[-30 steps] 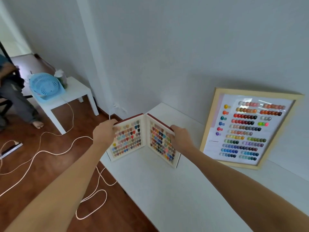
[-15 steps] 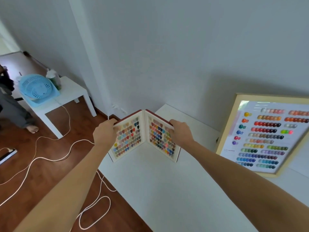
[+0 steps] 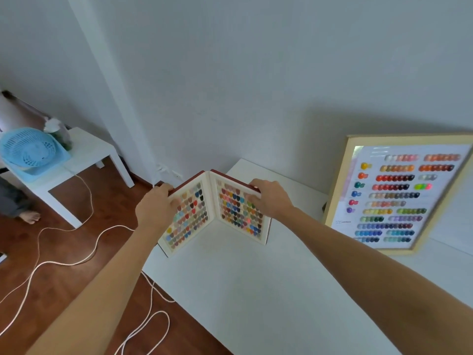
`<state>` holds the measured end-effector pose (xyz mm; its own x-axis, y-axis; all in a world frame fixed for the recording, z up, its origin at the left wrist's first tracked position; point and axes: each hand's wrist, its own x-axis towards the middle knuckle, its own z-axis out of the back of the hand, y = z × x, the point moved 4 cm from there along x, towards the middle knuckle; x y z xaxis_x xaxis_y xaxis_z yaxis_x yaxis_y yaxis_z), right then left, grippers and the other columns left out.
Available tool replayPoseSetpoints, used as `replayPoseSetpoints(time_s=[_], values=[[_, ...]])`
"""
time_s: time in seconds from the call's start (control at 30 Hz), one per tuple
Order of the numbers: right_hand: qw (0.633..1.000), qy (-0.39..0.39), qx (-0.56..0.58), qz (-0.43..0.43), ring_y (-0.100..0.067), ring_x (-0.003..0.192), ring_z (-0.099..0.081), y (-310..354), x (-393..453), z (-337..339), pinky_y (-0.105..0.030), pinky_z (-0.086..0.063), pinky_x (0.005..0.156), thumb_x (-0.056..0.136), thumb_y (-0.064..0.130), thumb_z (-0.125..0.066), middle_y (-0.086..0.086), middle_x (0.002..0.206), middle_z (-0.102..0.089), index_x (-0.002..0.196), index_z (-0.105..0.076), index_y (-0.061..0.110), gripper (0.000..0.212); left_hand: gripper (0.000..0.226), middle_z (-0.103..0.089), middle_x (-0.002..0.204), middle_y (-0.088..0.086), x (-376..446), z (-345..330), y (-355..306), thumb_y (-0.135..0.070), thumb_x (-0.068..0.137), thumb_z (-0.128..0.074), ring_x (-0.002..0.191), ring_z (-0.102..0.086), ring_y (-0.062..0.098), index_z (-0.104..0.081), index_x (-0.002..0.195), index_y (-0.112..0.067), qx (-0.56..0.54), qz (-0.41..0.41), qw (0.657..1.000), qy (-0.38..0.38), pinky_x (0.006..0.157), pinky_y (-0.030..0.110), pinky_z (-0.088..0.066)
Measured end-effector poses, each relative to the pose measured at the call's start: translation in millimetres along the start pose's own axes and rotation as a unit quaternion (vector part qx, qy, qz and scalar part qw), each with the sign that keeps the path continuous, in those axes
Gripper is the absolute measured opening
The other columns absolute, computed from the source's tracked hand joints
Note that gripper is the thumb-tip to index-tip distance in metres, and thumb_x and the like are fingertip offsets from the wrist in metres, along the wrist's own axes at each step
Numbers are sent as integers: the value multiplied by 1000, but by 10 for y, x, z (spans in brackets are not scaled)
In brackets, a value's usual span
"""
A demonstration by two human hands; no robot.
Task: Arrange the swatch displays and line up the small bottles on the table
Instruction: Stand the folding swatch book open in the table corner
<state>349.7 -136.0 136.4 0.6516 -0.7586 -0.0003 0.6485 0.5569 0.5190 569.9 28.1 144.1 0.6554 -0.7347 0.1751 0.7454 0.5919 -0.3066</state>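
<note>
Little is changed in the grip since a second ago, but the red-covered folding swatch book [image 3: 215, 213] is now seen standing more squarely on the white tabletop [image 3: 256, 290], its two leaves opened into a V toward the viewer, while the wood-framed swatch board [image 3: 399, 193] leaning on the wall is seen further to the right as the view is swung. From this it is judged that the book is being settled into its display position near the tabletop's left far corner, with the framed board apparently already placed. The left leaf's outer edge is held by the left hand [image 3: 153, 210], whose fingers [image 3: 175, 201] are curled over the front of the page; the right leaf's top outer corner is clasped by the right hand [image 3: 271, 201], fingers [image 3: 252, 199] pressed on the swatches. Both hands are thus closed on the book, which is kept upright between them. No small bottles are visible, so that part of the task is judged not yet begun.
</note>
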Motion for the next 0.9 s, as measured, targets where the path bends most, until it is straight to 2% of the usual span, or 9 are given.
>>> replayPoseSetpoints(time_s=[0.17,0.3,0.4,0.47,0.53,0.63,0.73,0.83,0.9], values=[[999,-43,30,12,-24,100,-64,-15,-196,323,-34,-52,84,89,41,-58,-5,124,-63,127,-51,22,43,46,-55,127,15,8,131,-510,-31,86,-63,116,-52,34,-52,127,-14,3,-56,998,-29,95,49,-44],[993,-102,63,23,-22,101,-63,-206,-464,731,-35,-53,89,90,39,-57,-5,119,-64,123,-53,20,38,44,-54,130,15,-75,216,-1262,-25,87,-63,120,-49,34,-53,127,-13,-81,-135,987,-43,102,50,-38],[987,-135,90,15,-20,101,-63,-482,-696,1027,-29,-51,88,90,36,-59,-6,114,-66,120,-55,18,35,42,-57,127,13,-219,190,-1828,-23,87,-64,119,-50,32,-54,125,-11,-140,-209,967,-44,105,48,-37],[983,-156,91,-3,-19,100,-64,-771,-906,1246,-28,-51,87,90,35,-59,-7,112,-67,119,-56,16,34,41,-55,128,12,-358,107,-2217,-22,88,-63,120,-48,29,-53,126,-11,-176,-247,953,-28,106,43,-36],[982,-171,72,-25,-21,99,-66,-1093,-1114,1439,-32,-52,90,91,32,-60,-8,110,-69,119,-58,13,34,43,-52,131,11,-486,-40,-2564,-20,89,-61,123,-46,27,-50,129,-11,-209,-266,941,8,105,37,-36],[977,-186,65,-75,-21,99,-66,-1568,-1407,1655,-35,-53,92,91,26,-60,-10,110,-70,119,-59,9,33,45,-49,132,13,-655,-342,-2956,-17,89,-60,122,-49,28,-46,132,-10,-245,-254,933,71,101,33,-38],[964,-213,71,-141,-19,90,-67,-2026,-1641,1807,-33,-54,87,91,23,-60,-9,104,-72,113,-62,10,26,54,-46,136,15,-756,-660,-3215,-15,89,-61,124,-48,30,-38,137,-9,-256,-196,939,121,101,35,-40],[946,-230,102,-203,-17,81,-66,-2411,-1797,1839,-26,-55,74,91,22,-60,-10,103,-72,113,-62,10,26,67,-40,143,19,-796,-939,-3353,-15,89,-62,130,-43,34,-24,144,-9,-258,-143,942,161,104,41,-40],[937,-235,106,-234,-14,80,-62,-2629,-1825,1840,-15,-48,65,90,20,-60,-10,106,-70,114,-61,9,26,73,-39,143,21,-788,-1072,-3420,-16,88,-63,130,-43,36,-18,146,-9,-259,-121,943,172,101,43,-42]])
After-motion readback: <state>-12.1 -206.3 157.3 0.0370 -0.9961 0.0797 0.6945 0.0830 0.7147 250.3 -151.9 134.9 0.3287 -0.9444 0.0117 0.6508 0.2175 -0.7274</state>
